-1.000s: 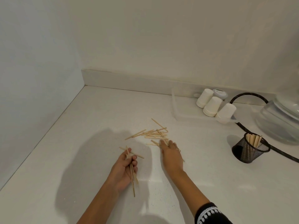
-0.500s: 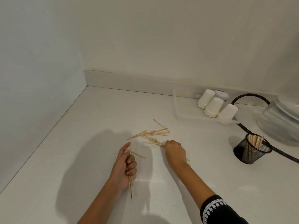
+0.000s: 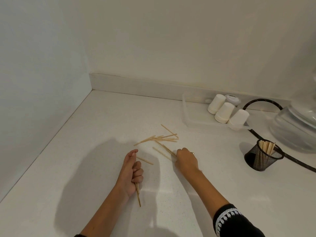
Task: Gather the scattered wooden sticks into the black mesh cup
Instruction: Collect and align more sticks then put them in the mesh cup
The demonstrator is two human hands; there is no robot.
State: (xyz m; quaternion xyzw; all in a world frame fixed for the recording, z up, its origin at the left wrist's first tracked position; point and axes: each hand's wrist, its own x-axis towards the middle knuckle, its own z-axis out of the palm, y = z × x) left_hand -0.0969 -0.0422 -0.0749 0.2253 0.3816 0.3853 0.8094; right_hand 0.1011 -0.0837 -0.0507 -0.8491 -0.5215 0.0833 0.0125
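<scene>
Several thin wooden sticks (image 3: 161, 138) lie scattered in a loose pile on the white counter (image 3: 85, 168), just beyond my hands. My left hand (image 3: 131, 172) grips a small bundle of sticks (image 3: 137, 194) whose ends poke out below my fist. One loose stick (image 3: 145, 160) lies right beside that hand. My right hand (image 3: 186, 160) has its fingers curled on sticks (image 3: 168, 150) at the near edge of the pile. The black mesh cup (image 3: 262, 157) stands upright far to the right, holding several sticks.
A clear tray (image 3: 189, 117) at the back holds three upturned stacks of white paper cups (image 3: 227, 112). A black cable (image 3: 256, 135) loops behind the mesh cup. A large clear container (image 3: 295, 127) sits at the right edge. Walls close the left and back.
My right hand went from lying flat on the counter to curling its fingers round sticks at the pile's near edge. My left fist tightened on its bundle, pulling the sticks upright.
</scene>
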